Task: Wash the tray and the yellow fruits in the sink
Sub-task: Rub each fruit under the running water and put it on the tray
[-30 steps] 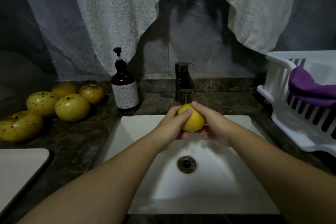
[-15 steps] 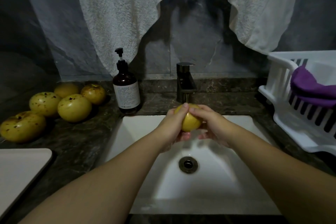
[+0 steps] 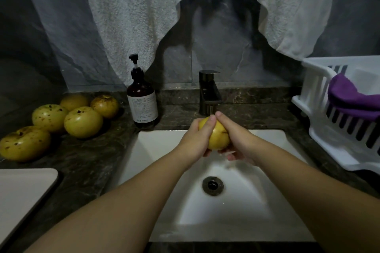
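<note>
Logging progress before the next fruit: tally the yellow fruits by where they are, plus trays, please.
Spotted yellow fruits on the dark stone counter: 5
Smooth yellow fruit held over the white sink by both hands: 1
Flat white tray: 1
Total: 7

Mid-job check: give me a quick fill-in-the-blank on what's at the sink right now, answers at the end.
1. Both hands hold one yellow fruit under the ____.
2. The number of yellow fruits lying on the counter left of the sink is ____.
3. The soap bottle stands between those fruits and the ____.
4. The cloth in the white rack is coloured ____.

Answers: faucet; five; faucet; purple
</note>
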